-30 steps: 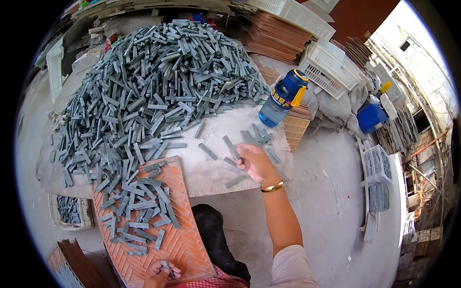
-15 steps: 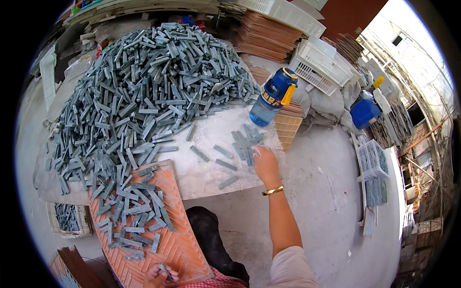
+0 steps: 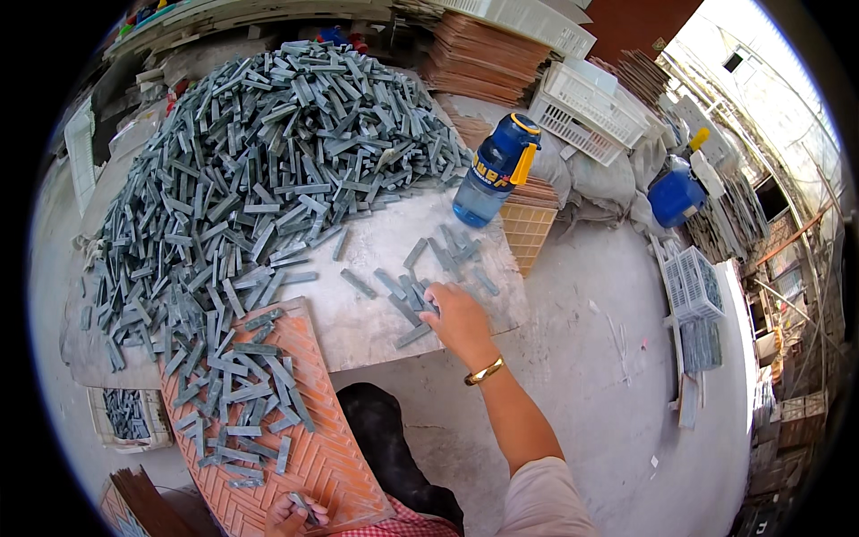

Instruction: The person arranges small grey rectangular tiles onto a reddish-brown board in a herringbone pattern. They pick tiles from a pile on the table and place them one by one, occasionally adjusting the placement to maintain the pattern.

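Observation:
A large heap of grey-green stone strips (image 3: 286, 143) covers the far left of the table. My right hand (image 3: 460, 324), with a gold bangle at the wrist, has its fingers curled down on a small cluster of strips (image 3: 407, 291) on the bare board, gripping at least one. At the lower edge, my left hand (image 3: 291, 516) pinches a stone strip (image 3: 302, 506) above the near end of an orange herringbone-patterned panel (image 3: 344, 470). More loose strips (image 3: 242, 380) lie scattered over that panel's upper part.
A blue water bottle (image 3: 497, 170) stands near the board's right edge (image 3: 510, 295). Beyond it are stacked brown sheets (image 3: 483, 63) and white plastic crates (image 3: 591, 107). On the floor sit a crate of strips (image 3: 130, 412) at left and a blue drum (image 3: 676, 197) at right.
My right hand has moved left and nearer, drawing strips across the board; several now lie in a different arrangement. My left hand stays in place with its strip. The view has shifted slightly.

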Motion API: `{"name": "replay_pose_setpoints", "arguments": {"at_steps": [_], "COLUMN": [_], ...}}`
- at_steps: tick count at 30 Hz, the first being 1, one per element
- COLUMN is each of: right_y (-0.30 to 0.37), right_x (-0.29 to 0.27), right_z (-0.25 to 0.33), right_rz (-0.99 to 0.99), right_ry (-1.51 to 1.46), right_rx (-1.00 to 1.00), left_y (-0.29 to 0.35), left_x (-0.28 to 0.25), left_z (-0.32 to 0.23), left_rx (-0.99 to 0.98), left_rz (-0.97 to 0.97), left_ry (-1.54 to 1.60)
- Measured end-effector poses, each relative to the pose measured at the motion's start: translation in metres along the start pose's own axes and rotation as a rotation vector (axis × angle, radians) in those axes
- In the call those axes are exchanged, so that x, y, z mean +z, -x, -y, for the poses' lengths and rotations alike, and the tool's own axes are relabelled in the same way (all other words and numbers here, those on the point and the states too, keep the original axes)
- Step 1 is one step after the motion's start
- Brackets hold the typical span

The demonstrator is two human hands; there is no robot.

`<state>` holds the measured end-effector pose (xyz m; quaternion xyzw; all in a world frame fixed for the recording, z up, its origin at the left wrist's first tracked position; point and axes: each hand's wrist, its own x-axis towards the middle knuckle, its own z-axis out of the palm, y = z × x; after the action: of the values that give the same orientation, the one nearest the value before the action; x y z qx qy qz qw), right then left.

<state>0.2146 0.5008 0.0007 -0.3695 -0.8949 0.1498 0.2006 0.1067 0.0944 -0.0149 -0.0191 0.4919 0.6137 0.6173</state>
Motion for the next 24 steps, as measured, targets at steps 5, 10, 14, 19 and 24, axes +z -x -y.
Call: {"name": "replay_pose_setpoints", "arguments": {"at_steps": [5, 10, 14, 19, 24], "right_y": [-0.007, -0.005, 0.000, 0.002, 0.017], "right_x": [0.005, -0.007, -0.014, -0.014, -0.006], "right_z": [-0.015, -0.032, -0.035, -0.018, 0.068], "right_rz": [0.036, 0.157, 0.216, 0.244, 0.341], "right_ry": [-0.146, -0.653, -0.849, -0.916, -1.077], "right_rx": [0.134, 0.298, 0.368, 0.336, -0.006], "left_y": [0.002, 0.001, 0.000, -0.003, -0.001], "left_x": [0.003, 0.004, -0.003, -0.004, -0.006], "left_z": [-0.004, -0.001, 0.003, 0.002, 0.002], "left_rx": [-0.002, 0.037, 0.019, 0.025, 0.006], "left_rz": [-0.006, -0.004, 0.008, 0.036, 0.011], "left_ry": [-0.006, -0.027, -0.022, -0.050, -0.045]}}
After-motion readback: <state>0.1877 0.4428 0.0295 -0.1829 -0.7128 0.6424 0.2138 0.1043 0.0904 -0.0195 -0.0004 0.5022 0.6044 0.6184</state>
